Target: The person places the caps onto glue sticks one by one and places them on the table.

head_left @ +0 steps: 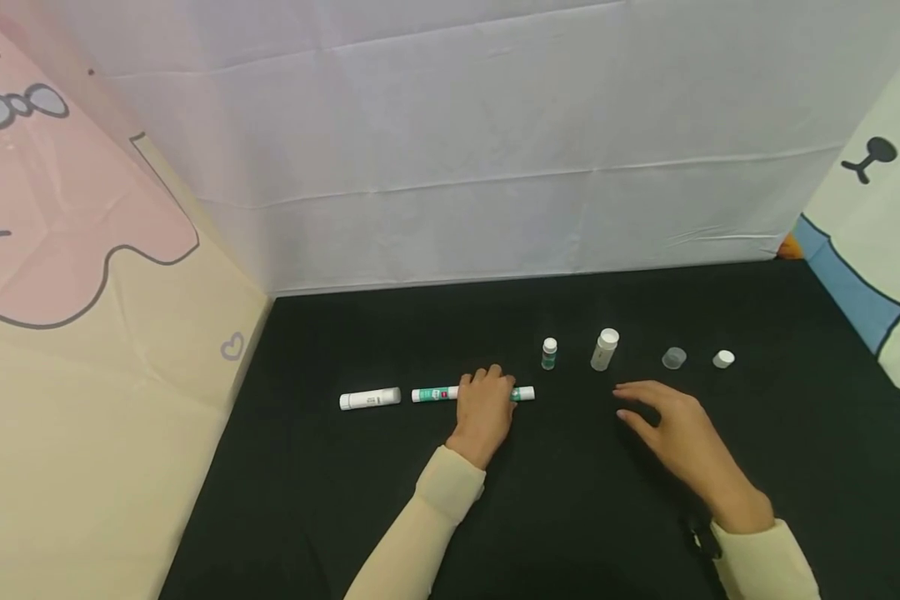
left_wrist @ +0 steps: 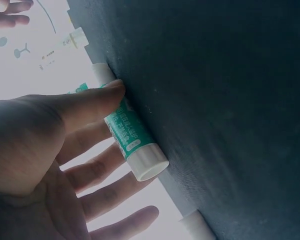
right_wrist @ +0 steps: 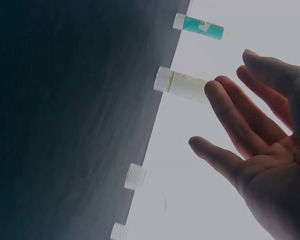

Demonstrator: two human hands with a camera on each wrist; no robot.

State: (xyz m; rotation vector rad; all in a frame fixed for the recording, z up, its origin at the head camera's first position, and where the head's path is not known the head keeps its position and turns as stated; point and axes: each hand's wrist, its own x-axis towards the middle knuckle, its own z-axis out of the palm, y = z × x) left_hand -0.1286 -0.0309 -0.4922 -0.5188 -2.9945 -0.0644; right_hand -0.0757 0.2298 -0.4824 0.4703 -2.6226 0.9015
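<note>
My left hand [head_left: 483, 412] reaches down over white-and-green sticks that look like glue sticks. It grips one glue stick [left_wrist: 127, 127] between thumb and fingers, with a white end showing below the thumb in the left wrist view. Left of the hand lies a white-and-green part [head_left: 435, 394]; the hand hides whether it is a separate stick. Further left lies a white tube [head_left: 371, 399]. My right hand [head_left: 678, 433] hovers over the black table, thumb and fingers apart, holding nothing. Beyond it are a white-topped bottle [head_left: 603, 352] and a smaller white-and-green cylinder [head_left: 548, 358].
A translucent cap [head_left: 674, 358] and a small white cap [head_left: 723, 359] sit to the right of the bottle. The black table [head_left: 307, 483] meets a white cloth [head_left: 420, 225] at the back. Printed cloths hang at both sides.
</note>
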